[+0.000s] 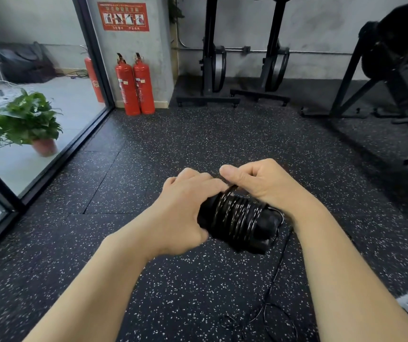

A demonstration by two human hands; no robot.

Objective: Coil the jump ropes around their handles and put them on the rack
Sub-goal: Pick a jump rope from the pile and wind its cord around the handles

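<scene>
The jump rope (237, 213) is thin, black and shiny. Many turns of it sit side by side around the black handles (259, 233). The handles are held together, tilted, up in the air. The left hand (180, 206) grips the handles at their left end. The right hand (254, 181) pinches the rope just above the handles, at the top of the turns. From the right end of the handles the loose rope hangs down. Below the handles it lies in messy loops on the floor (148, 169).
</scene>
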